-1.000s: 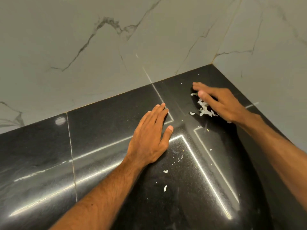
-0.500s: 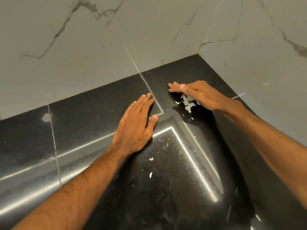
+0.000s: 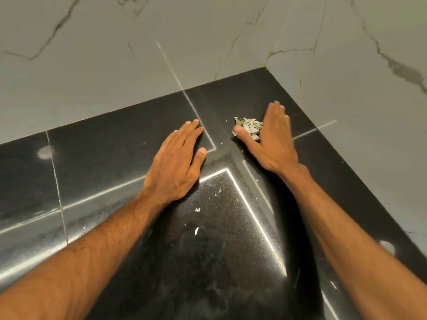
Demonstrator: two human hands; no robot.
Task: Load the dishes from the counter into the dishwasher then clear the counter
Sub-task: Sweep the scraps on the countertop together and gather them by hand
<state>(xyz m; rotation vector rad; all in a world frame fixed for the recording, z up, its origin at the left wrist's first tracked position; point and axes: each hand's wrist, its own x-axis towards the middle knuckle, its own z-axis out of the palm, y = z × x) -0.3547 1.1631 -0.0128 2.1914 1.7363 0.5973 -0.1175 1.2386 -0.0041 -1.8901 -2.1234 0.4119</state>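
Head view: I see a black stone counter (image 3: 111, 158) running into a corner where two faces of grey marbled wall (image 3: 97, 72) meet at upper right.
Left hand (image 3: 175, 162): palm down, flat on the counter, fingers straight and close together, thumb out to the side; it holds nothing.
Right hand (image 3: 273, 144): fingers extended toward the back wall, thumb spread wide to the left with its tip on the counter; nothing gripped. Fingertips are motion-blurred, so I cannot tell whether they touch the stone.
Pile of scraps (image 3: 248, 127): pale green-white leafy bits, heaped in the crook between right thumb and index finger, touching the hand, on the counter near the corner.
Position check: pile sits between the two hands, just beside the right, apart from the left.
Loose flecks (image 3: 197, 209): a few small white bits scattered on the stone nearer me, below the left hand's thumb side, well apart from the pile.
Surface: glossy, showing bright angled strip-light reflections and one pale seam at left.
Forearms: both bare, entering from the bottom corners.
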